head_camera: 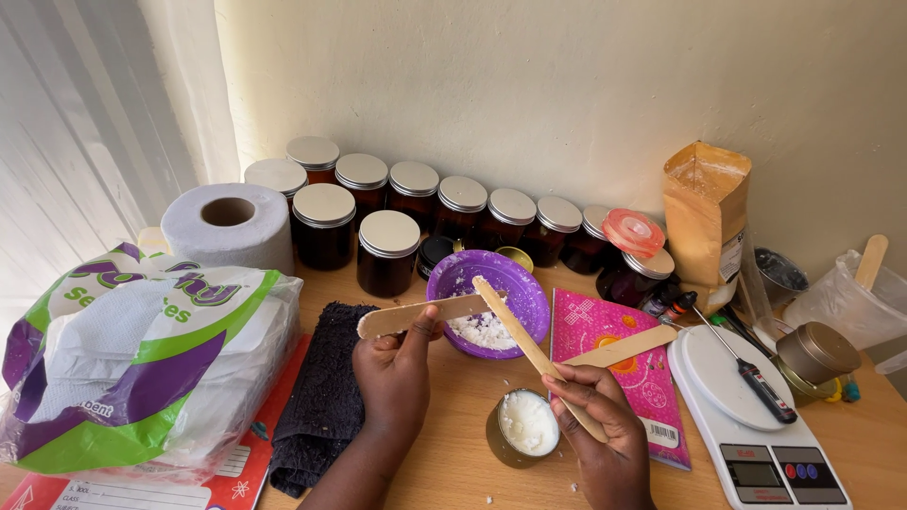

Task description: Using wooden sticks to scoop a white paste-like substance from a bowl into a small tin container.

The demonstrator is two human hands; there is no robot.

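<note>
Left hand (395, 370) is gripping one wooden craft stick (420, 314), holding it level over the near-left rim of the purple bowl (529, 293) of white wax flakes. Right hand (605, 425) is gripping a second wooden stick (524, 342), angling it from above the gold tin (505, 451) of white wax, sitting on the table (453, 453) between both hands, up across the bowl.

A single head-worn camera looks steeply down and forward over the light wooden tabletop (453, 453), close above the person's hands, facing the cream plastered wall (529, 85) behind it; a white curtain (66, 123) fills the left edge.
</note>
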